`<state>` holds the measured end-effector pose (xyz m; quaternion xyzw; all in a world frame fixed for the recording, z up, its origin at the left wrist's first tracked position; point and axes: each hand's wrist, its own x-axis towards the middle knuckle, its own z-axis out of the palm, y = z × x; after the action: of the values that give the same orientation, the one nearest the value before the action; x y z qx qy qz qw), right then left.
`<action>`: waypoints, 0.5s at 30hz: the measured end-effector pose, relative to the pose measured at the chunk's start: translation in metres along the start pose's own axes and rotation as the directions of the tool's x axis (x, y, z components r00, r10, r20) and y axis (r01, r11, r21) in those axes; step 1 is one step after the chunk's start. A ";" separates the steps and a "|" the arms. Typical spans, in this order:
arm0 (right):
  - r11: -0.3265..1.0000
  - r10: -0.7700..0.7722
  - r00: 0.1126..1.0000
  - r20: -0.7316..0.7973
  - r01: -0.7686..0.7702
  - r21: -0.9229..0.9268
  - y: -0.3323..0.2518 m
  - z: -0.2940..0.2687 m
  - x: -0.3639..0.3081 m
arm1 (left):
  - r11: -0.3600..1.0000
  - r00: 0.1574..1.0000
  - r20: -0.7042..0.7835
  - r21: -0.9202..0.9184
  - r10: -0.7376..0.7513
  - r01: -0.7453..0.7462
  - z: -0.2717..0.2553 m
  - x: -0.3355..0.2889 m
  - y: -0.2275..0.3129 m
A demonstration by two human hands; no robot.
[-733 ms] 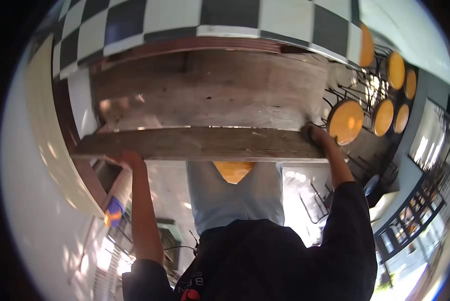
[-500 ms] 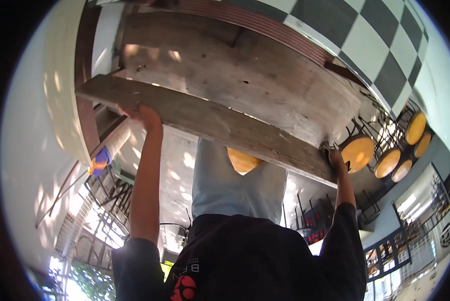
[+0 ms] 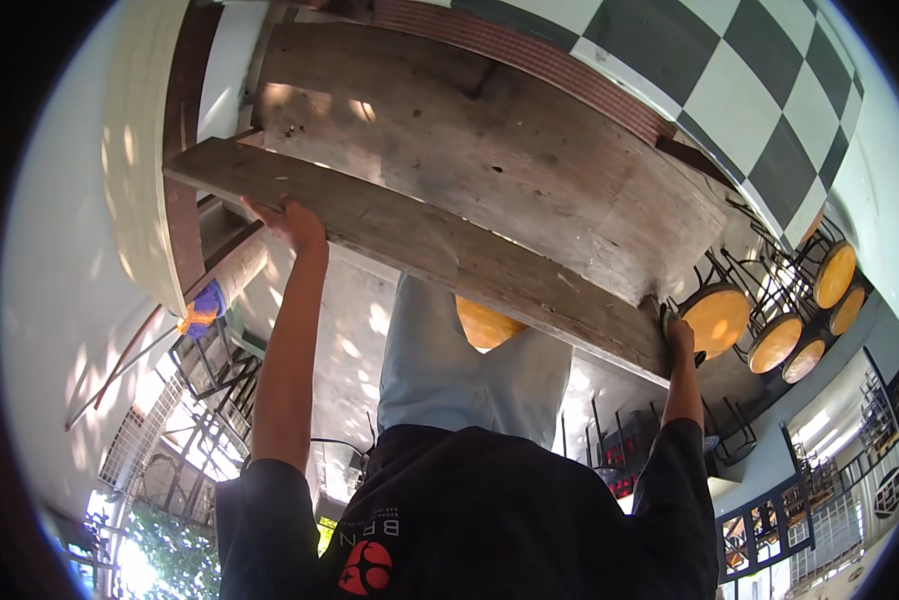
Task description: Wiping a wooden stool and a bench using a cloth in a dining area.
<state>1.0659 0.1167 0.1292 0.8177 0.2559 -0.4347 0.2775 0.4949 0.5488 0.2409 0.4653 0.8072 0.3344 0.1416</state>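
Note:
A long, weathered wooden plank slants across in front of me, its left end farther away than its right. My left hand grips the near edge toward the left end, with part of the fingers hidden by the wood. At the right end, my right hand is closed by the plank's end. A small dark object shows at its fingers, too unclear to name. Beyond the plank lies a wider wooden board, with a narrow gap between them.
A black-and-white checkered tabletop overhangs the far right. Round stools with orange-yellow seats stand at right, one stool seat between my legs. On the left are a dark wooden post and a purple-and-orange wrapping.
The whole view has shifted slightly. Both hands stay at the plank, and its place against the wider board looks nearly the same.

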 end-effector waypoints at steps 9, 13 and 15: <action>0.993 0.117 0.993 0.010 -0.117 -0.017 0.031 -0.004 0.010 | 0.983 0.994 0.026 -0.145 -0.106 0.108 0.020 -0.009 0.015; 0.864 -0.472 0.875 0.104 0.483 -0.144 -0.083 -0.001 -0.022 | 0.986 0.995 -0.008 -0.134 -0.097 0.095 0.001 0.000 0.008; 0.708 -0.596 0.781 0.185 0.620 -0.339 -0.155 -0.007 -0.049 | 0.969 0.990 0.010 -0.203 -0.140 0.139 -0.005 -0.002 0.005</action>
<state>0.9433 0.2230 0.1386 0.6035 0.5815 -0.4681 0.2800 0.4961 0.5467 0.2478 0.3898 0.7998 0.4053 0.2099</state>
